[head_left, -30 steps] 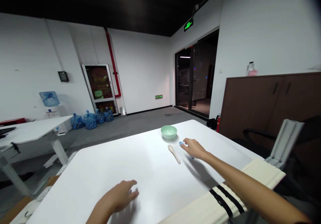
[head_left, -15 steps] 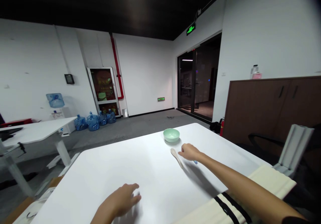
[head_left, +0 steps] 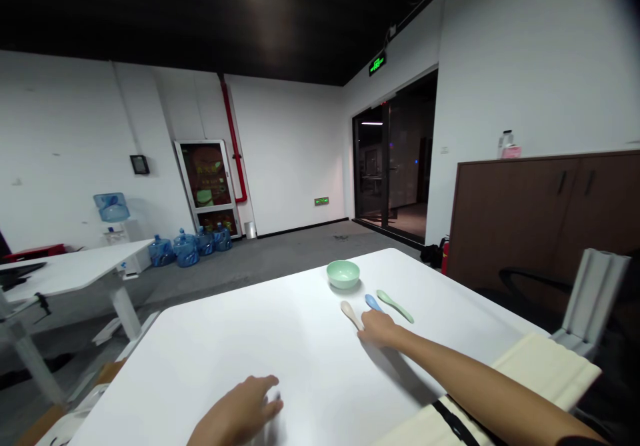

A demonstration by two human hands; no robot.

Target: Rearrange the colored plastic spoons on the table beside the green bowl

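White table (head_left: 260, 359) — right hand (head_left: 379, 329) just beside a cream spoon (head_left: 351, 314) and blue spoon (head_left: 373, 303).

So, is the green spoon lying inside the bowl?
No, the green spoon lies on the white table, apart from the mint bowl.

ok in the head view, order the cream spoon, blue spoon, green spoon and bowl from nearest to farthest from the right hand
1 and 2, too close to call: cream spoon, left of the right hand, and blue spoon, just ahead of it
3. green spoon, ahead and to the right
4. bowl, ahead and to the left
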